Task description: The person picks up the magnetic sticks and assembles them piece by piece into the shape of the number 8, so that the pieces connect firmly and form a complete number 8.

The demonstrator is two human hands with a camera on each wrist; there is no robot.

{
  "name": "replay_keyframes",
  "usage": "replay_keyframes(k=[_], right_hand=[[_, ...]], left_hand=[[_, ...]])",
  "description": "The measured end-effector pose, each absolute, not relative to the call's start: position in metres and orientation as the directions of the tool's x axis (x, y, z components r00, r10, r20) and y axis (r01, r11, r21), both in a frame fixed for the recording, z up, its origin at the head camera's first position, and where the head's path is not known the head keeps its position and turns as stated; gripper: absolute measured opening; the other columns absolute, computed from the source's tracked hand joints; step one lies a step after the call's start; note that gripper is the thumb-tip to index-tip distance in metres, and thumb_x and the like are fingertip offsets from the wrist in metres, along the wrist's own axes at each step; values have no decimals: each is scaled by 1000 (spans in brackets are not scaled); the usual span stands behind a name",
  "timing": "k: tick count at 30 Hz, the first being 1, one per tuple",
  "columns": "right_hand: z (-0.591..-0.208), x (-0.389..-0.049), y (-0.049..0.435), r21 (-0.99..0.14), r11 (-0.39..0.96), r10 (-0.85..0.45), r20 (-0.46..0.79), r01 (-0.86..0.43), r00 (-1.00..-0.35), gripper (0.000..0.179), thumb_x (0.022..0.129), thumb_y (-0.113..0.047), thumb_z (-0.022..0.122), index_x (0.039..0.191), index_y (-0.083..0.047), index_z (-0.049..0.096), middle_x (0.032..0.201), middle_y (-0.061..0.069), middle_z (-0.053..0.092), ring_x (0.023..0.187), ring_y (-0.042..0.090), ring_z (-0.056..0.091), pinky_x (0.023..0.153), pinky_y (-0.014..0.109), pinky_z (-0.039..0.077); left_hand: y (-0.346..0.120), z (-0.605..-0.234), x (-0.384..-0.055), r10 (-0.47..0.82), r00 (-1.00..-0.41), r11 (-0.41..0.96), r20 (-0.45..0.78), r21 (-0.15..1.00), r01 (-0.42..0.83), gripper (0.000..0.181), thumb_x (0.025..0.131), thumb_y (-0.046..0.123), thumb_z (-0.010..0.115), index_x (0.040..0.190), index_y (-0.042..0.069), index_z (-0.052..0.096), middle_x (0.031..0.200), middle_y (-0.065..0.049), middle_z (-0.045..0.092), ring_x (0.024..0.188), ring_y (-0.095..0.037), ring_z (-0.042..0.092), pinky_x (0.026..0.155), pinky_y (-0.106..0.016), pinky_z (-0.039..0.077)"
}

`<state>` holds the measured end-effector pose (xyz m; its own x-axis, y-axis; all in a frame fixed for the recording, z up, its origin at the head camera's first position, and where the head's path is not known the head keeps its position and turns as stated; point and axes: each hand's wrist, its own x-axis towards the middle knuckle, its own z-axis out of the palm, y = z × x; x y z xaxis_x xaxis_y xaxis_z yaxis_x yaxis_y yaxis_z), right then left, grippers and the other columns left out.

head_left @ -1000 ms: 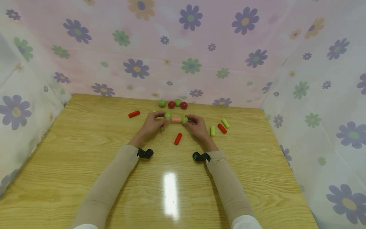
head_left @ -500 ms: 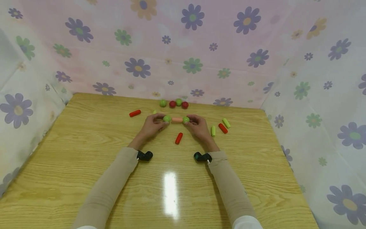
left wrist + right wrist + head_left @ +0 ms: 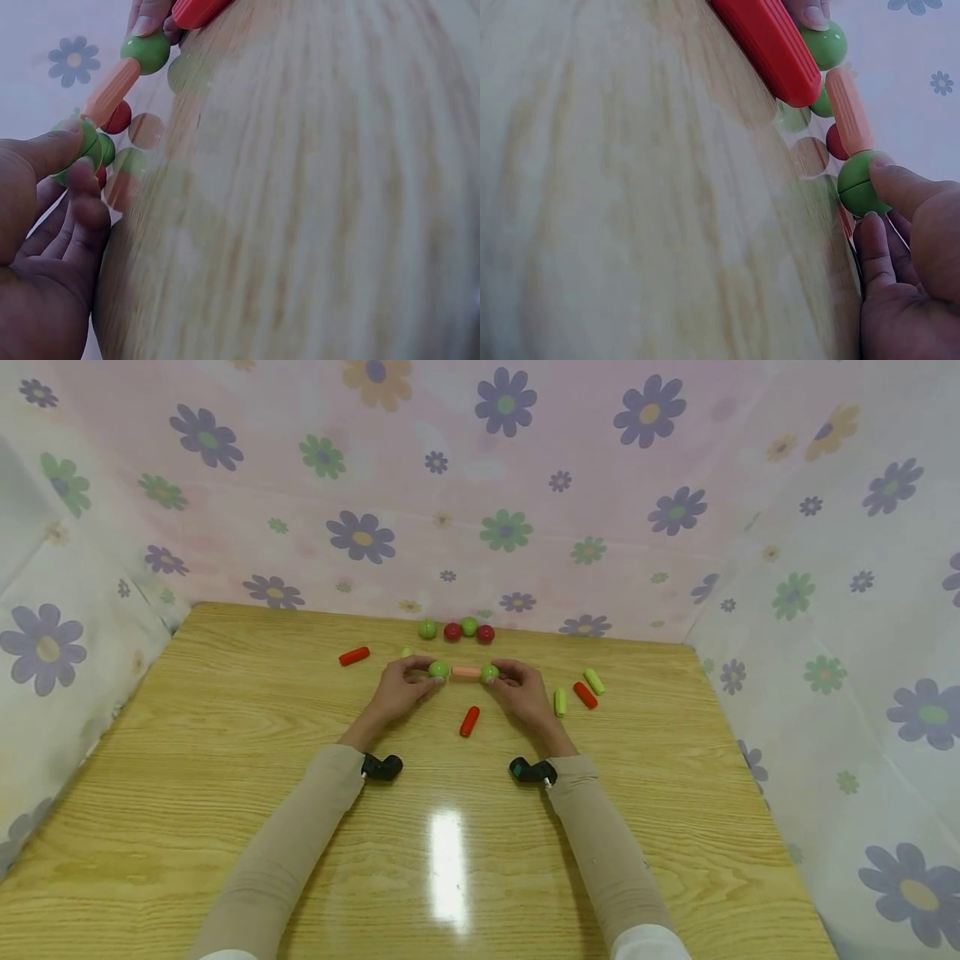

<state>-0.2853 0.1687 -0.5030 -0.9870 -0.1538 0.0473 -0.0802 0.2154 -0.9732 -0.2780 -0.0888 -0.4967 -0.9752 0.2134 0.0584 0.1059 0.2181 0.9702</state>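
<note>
Flowered cloth [image 3: 442, 485] behind glossy wood-grain table [image 3: 457, 777]; left hand [image 3: 402, 687] pinches green ball [image 3: 438, 669], right hand [image 3: 522, 687] second ball [image 3: 489, 673].

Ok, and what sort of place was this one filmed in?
Probably a tabletop recording set-up, though the wider room is out of view: a wood-grain table closed in by flower-patterned sheeting, with coloured balls and sticks spread on it.

The rod [image 3: 850, 110] is peach — the held balls [image 3: 859, 185] green.
</note>
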Motion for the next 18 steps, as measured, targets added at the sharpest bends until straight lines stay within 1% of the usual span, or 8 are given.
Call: replay_keyframes(k=[3,6,8,13,18], right_hand=[[-503,-286,169,-972,221,-155,47,-81,-987,37,97,-14,71,132,-1,64,122,16,64,103,16,61,84,20,51],[-503,-287,169,-967,237,-156,58,-94,-986,37,97,-13,71,131,-1,64,121,17,64,102,16,61,84,19,51],[-503,-287,170,-964,246,-155,67,-104,-986,36,97,-12,71,131,0,64,121,17,64,101,16,61,84,19,50],[-503,-287,170,-955,268,-150,85,-123,-985,35,97,-12,71,129,1,65,117,18,65,98,15,59,83,20,49],[-503,-287,171,-954,273,-153,84,-124,-985,36,97,-11,70,130,1,65,118,19,65,97,15,58,83,19,48]], left_hand=[[-89,-496,-278,201,-978,250,63,962,113,42,96,14,73,134,-1,62,129,-20,63,100,-26,69,76,-22,52],[-88,-496,-279,198,-978,261,66,958,118,42,96,15,73,133,-1,62,128,-20,64,103,-32,69,77,-24,53],[-88,-496,-279,197,-978,270,72,955,125,42,95,15,74,133,-1,63,127,-20,65,100,-31,69,75,-25,53],[-86,-495,-279,196,-977,290,85,947,140,42,95,15,74,131,-1,63,126,-20,65,87,-23,68,68,-23,50],[-84,-494,-280,201,-977,295,75,946,133,43,94,15,75,131,-2,63,126,-20,65,87,-23,68,69,-23,50]])
